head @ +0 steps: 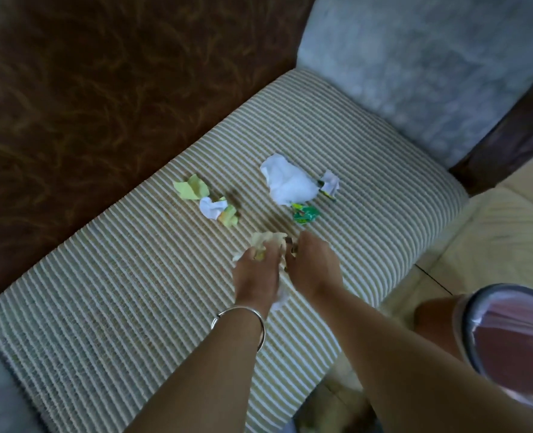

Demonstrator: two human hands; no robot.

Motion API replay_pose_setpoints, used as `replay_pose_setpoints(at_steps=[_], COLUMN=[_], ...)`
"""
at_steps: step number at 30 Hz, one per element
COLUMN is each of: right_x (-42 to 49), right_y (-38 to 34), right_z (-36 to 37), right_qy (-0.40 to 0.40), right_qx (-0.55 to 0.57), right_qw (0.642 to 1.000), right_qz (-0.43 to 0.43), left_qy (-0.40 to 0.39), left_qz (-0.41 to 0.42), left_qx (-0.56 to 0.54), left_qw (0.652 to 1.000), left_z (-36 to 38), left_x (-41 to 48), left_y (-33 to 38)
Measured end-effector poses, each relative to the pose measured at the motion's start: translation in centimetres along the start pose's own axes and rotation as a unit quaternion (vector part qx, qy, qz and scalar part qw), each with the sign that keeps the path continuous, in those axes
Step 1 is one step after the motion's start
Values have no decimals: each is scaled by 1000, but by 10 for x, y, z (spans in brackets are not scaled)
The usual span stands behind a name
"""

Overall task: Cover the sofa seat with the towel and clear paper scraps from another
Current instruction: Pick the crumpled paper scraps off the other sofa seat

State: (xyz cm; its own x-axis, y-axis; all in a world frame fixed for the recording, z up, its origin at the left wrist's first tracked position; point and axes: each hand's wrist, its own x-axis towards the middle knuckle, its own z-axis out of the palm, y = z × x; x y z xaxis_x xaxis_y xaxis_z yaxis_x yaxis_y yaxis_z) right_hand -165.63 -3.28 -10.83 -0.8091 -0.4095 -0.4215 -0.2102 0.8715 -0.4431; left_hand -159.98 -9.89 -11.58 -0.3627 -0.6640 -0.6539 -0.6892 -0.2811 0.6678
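On striped seat [127, 295], left hand [256, 273] grips cream crumpled scrap [266, 240]; right hand [313, 267] beside it, grip unclear. Loose scraps [290, 182] look light, soft, crushable: scoop from above, bunching together.

Beige-and-white striped towel [134, 307]: woven cloth, ribbed, matt. Brown patterned sofa back [102, 89]: cloth w/ velvety sheen. Grey-blue cushion [415, 73]: plush cloth, fuzzy. Dark armrest [509, 135]: wood, smooth, slight gloss. White crumpled paper scrap [290, 182], yellow-green paper scraps [191, 190], cream paper wad [266, 240]: matt, creased. Green wrapper scrap [305, 214]: glossy print. Silver bangle [243, 314]: polished metal. Pink bin liner [515, 339]: shiny plastic film.
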Motion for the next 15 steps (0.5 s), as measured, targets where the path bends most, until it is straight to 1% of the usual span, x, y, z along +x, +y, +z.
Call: replay_pose_setpoints(at_steps=[2,4,7,10,15], right_x=[-3,-8,-17,-27,-39], right_y=[33,63,129,199,317], right_z=[-19,-35,-64,-90,-126], right_qy=[3,3,16,22,14], right_qx=[10,35,59,54,41], right_qw=[1000,998,993,988,968], right_qz=[26,59,104,142,248], left_qy=[-26,-35,-80,-128,-176], left_qz=[8,14,10,-2,-1], left_qx=[2,3,29,65,122], left_qw=[1000,999,996,990,977], left_z=[35,67,130,193,300], left_x=[-19,-34,-66,-99,-152], left_y=[1,-1,-5,-11,-32])
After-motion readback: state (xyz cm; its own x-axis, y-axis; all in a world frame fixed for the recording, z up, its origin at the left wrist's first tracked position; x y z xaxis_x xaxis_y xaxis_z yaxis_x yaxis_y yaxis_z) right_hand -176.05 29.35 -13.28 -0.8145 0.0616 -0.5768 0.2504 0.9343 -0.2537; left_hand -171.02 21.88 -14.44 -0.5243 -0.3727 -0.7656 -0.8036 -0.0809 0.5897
